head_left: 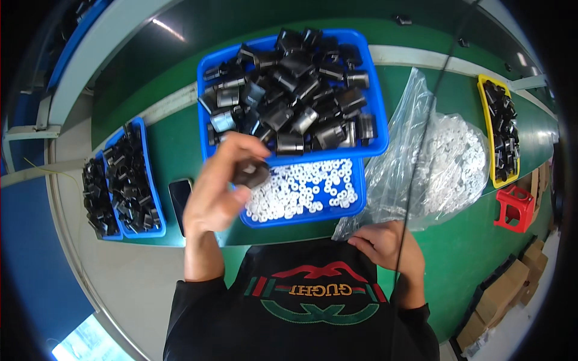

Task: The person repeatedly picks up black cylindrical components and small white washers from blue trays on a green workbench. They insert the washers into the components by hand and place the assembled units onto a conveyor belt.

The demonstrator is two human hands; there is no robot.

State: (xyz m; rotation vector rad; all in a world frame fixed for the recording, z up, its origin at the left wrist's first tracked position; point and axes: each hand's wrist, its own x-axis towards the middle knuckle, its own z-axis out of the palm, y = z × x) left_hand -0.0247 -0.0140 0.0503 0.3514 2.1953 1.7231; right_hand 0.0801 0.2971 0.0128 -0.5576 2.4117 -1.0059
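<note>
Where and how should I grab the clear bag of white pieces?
Probably bunch the clear bag at its left side, coming from the left, beyond your right hand: the white pieces bulge on its right, while the left is loose, creased film that should gather easily.

A blurred dark part (pixel 253 174) held in the left fingers (pixel 242 142), near loose white rings (pixel 278 201)

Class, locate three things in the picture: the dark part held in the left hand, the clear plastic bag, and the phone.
Dark part (pixel 251 174): head view, middle of its visible surface.
Clear plastic bag (pixel 395 151): head view, bare plastic on its left side.
Phone (pixel 180 203): head view, middle of its dark screen.
</note>
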